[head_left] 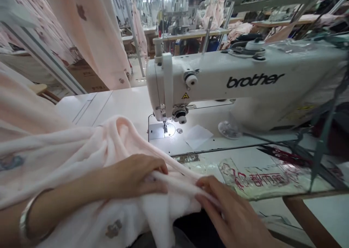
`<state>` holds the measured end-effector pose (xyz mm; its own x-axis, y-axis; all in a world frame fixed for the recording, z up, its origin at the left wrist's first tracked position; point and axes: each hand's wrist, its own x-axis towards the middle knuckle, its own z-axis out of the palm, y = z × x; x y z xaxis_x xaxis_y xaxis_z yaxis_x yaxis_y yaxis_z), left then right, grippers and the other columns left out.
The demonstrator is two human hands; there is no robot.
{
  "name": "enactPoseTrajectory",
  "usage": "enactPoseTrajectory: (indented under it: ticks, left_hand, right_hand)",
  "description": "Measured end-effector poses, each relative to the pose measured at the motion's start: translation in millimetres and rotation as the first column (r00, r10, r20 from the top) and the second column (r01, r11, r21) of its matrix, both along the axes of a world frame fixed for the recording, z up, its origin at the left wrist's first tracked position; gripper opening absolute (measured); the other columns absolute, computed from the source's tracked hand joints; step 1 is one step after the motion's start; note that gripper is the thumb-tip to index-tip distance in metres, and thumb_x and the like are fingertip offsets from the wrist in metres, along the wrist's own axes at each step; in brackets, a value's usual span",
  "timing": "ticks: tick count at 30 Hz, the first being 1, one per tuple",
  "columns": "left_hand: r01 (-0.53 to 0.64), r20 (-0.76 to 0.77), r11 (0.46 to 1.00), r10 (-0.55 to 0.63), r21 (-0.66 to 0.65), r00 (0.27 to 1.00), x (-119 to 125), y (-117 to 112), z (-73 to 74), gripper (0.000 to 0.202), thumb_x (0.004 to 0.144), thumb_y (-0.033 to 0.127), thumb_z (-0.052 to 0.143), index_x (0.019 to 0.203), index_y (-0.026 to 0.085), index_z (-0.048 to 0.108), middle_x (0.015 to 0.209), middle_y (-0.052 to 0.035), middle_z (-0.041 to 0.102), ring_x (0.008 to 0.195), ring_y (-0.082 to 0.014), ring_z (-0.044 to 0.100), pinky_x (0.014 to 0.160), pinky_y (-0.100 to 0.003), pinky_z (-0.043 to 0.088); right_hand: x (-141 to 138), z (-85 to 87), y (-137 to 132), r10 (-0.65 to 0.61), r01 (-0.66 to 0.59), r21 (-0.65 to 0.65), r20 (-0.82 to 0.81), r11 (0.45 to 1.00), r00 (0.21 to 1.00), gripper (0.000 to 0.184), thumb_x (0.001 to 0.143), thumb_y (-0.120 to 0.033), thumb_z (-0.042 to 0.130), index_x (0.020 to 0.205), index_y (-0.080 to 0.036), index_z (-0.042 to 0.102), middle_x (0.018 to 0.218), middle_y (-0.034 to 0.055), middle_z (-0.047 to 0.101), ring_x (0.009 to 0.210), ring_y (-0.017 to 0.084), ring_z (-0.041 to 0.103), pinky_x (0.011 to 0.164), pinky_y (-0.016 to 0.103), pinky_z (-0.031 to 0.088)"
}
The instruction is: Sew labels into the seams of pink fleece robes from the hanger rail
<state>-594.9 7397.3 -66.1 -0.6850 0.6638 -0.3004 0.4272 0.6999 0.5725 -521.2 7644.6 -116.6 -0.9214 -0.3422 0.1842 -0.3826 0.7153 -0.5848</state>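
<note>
Soft pale pink fabric [120, 142] with small grey-brown printed motifs spreads over the left of the sewing table and down toward my lap. My left hand [136, 177] pinches a folded edge of it between thumb and fingers. Farther right along the same edge, my right hand [223, 208] grips the fabric too, so the edge runs between both hands. A white Brother sewing machine [212, 77] stands just beyond. Its lit presser foot [165, 127] sits above the needle plate, with the fabric apart from it.
On the machine bed lie a scrap of white cloth [198, 136] and a clear disc [229, 129]. Dark red-handled scissors [286, 155] rest at the right. Pink fabric [92, 33] hangs at the left near a metal post [45, 55]. Other machines and a person are behind.
</note>
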Motion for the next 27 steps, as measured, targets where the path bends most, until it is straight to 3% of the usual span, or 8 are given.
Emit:
enactPoseTrajectory:
  ticks: [4, 7, 9, 11, 14, 19, 23, 27]
  left_hand:
    - [-0.007, -0.091, 0.993, -0.004, -0.114, 0.996, -13.2, 12.4, -5.3, 0.031, 0.09, 0.042, 0.044, 0.078, 0.017, 0.057, 0.073, -0.0009, 0.062, 0.068, -0.0163, 0.056, 0.061, -0.028, 0.036]
    - [-0.074, -0.245, 0.969, 0.015, -0.235, 0.969, -9.2, 33.7, -2.9, 0.021, 0.087, 0.036, 0.049, 0.085, 0.017, 0.058, 0.08, -0.0042, 0.062, 0.073, -0.0208, 0.056, 0.063, -0.032, 0.037]
    - [-0.064, -0.338, 0.978, -0.007, -0.2, 0.941, -6.4, 49.7, -5.8, 0.021, 0.082, 0.031, 0.057, 0.096, 0.015, 0.058, 0.094, -0.0077, 0.06, 0.085, -0.0239, 0.054, 0.072, -0.036, 0.04]
    - [0.041, -0.369, 0.993, -0.078, -0.108, 0.926, -6.0, 61.5, -11.8, 0.027, 0.079, 0.031, 0.062, 0.099, 0.014, 0.056, 0.101, -0.0094, 0.056, 0.092, -0.024, 0.051, 0.08, -0.037, 0.041]
    - [0.132, -0.282, 0.991, -0.13, -0.009, 0.951, -8.6, 63.4, -17.5, 0.021, 0.08, 0.029, 0.063, 0.092, 0.014, 0.054, 0.098, -0.0079, 0.055, 0.091, -0.0205, 0.05, 0.08, -0.033, 0.042]
    - [-0.02, 0.02, 0.994, 0.018, 0.112, 1.0, -13.5, 35.4, -12.1, 0.025, 0.084, 0.038, 0.058, 0.098, 0.019, 0.05, 0.093, -0.0005, 0.061, 0.082, -0.0156, 0.055, 0.07, -0.027, 0.041]
    - [-0.045, 0.091, 0.983, 0.029, 0.18, 0.995, -18.3, 22.8, -9.8, 0.034, 0.083, 0.046, 0.057, 0.106, 0.022, 0.058, 0.103, -0.0006, 0.063, 0.09, -0.0164, 0.056, 0.075, -0.026, 0.041]
    - [-0.048, 0.182, 0.988, 0.02, 0.15, 0.983, -22.6, 24.2, -8.2, 0.038, 0.086, 0.052, 0.049, 0.096, 0.018, 0.065, 0.081, -0.0003, 0.063, 0.071, -0.0128, 0.053, 0.06, -0.023, 0.037]
  right_hand:
    - [-24.5, 1.4, 1.0, -0.05, 0.05, -0.021, 0.025, 0.999, 0.998, 0.012, 0.089, -0.023, 0.045, 0.077, -0.023, 0.049, 0.08, 0.0006, 0.057, 0.075, 0.017, 0.056, 0.064, 0.03, 0.046]
    - [-36.2, 3.7, 3.7, -0.06, 0.059, 0.025, 0.058, 0.998, 0.996, 0.009, 0.084, -0.017, 0.05, 0.076, -0.021, 0.052, 0.082, 0.0012, 0.055, 0.079, 0.018, 0.054, 0.069, 0.033, 0.044]
    - [-40.2, 4.4, 5.5, -0.068, 0.062, 0.067, 0.092, 0.996, 0.993, 0.01, 0.081, -0.014, 0.052, 0.073, -0.02, 0.051, 0.08, 0.0013, 0.055, 0.08, 0.019, 0.053, 0.07, 0.033, 0.043]
    - [-42.8, 6.1, 7.1, -0.054, 0.045, 0.08, 0.115, 0.996, 0.992, 0.011, 0.08, -0.012, 0.052, 0.072, -0.02, 0.05, 0.081, 0.0017, 0.054, 0.082, 0.019, 0.053, 0.071, 0.033, 0.043]
    - [-47.8, 12.9, 8.5, -0.001, -0.003, 0.025, 0.173, 1.0, 0.985, 0.011, 0.081, -0.012, 0.051, 0.074, -0.02, 0.051, 0.087, 0.0014, 0.055, 0.087, 0.017, 0.052, 0.072, 0.03, 0.042]
    - [-67.4, 27.9, 3.0, 0.146, -0.059, -0.205, 0.44, 0.977, 0.886, 0.004, 0.082, -0.022, 0.053, 0.078, -0.022, 0.053, 0.079, -0.003, 0.058, 0.074, 0.013, 0.054, 0.063, 0.025, 0.042]
    - [-84.3, 35.7, -3.0, 0.279, -0.086, -0.336, 0.584, 0.938, 0.762, 0.007, 0.082, -0.025, 0.054, 0.077, -0.02, 0.052, 0.069, -0.0025, 0.06, 0.066, 0.013, 0.057, 0.06, 0.024, 0.045]
    - [-90.8, 39.7, -2.7, 0.326, -0.097, -0.371, 0.624, 0.923, 0.71, 0.009, 0.08, -0.025, 0.057, 0.075, -0.019, 0.051, 0.071, -0.0005, 0.061, 0.071, 0.015, 0.06, 0.062, 0.026, 0.049]
